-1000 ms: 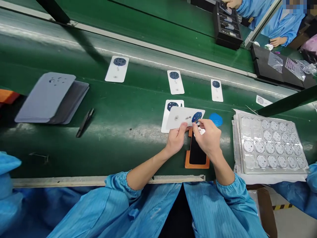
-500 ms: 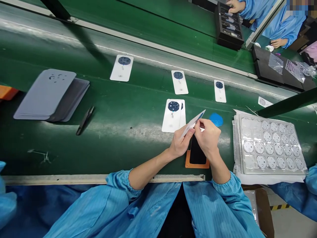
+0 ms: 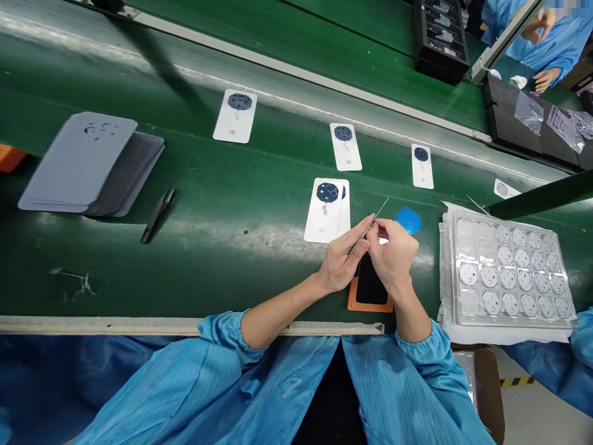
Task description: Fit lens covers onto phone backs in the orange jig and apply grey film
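Observation:
A thin card [image 3: 369,228], seen almost edge-on, is held in my left hand [image 3: 341,259]. My right hand [image 3: 391,252] pinches at the card's right side with thumb and forefinger; whether it grips the card or something small there is hidden. Under my hands a black panel [image 3: 369,281] lies in an orange frame [image 3: 370,307]. Just left of them, two overlapping white cards [image 3: 319,222] with dark round prints lie on the green bench. Beyond my right hand is a blue round piece [image 3: 408,220].
White cards [image 3: 234,123] lie along the back. Grey sheets [image 3: 78,167] and black tweezers [image 3: 157,215] are at left. A clear tray [image 3: 472,312] of round parts sits right, beside a green post [image 3: 546,194]. A person's hand [image 3: 546,80] shows at upper right.
The card in my left hand has turned from showing its white face to nearly edge-on. The view has shifted slightly. The other person's hand has left the black box.

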`<state>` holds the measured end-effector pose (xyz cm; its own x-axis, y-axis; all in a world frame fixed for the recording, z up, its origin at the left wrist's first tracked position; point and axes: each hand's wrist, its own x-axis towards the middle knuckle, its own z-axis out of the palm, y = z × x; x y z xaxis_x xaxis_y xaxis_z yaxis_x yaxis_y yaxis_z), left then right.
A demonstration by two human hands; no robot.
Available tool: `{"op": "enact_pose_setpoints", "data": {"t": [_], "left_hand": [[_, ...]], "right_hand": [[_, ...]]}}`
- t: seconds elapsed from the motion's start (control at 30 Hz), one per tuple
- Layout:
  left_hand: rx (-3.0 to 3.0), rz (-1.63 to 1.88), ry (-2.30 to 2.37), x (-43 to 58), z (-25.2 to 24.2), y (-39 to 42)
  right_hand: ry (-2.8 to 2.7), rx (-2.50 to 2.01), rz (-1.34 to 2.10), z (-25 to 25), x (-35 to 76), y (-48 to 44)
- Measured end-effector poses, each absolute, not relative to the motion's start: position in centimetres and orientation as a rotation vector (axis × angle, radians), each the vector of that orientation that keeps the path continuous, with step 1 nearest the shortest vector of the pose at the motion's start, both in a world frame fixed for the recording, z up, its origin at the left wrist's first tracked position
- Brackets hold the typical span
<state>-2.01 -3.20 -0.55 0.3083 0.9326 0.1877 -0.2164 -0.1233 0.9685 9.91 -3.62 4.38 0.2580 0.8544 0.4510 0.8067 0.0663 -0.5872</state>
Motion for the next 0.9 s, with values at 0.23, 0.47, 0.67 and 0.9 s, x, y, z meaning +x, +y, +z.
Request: {"op": "enact_pose_setpoints", "data": {"t": [0.23,0.47,0.67,0.9], "left_hand": [[0.500,1.171,0.725,-2.5,-0.3,0.1],[0.676,1.178,0.771,-3.9,1.3,0.6],[1.846,0.937,0.668,-5.6,2.0,-1.6],[2.585,0.764,0.490,-4.2,-1.2,-2.3]], "right_hand": [[-1.055,-2.074,0.507,2.5,20.0,-2.0],[-1.139,-2.333,0.225,2.5,25.5,-2.7],[-1.726,-1.751,0.210,6.1,20.9,-8.1],[-2.343,-1.428,-0.128,1.9,18.9,-10.9]]}}
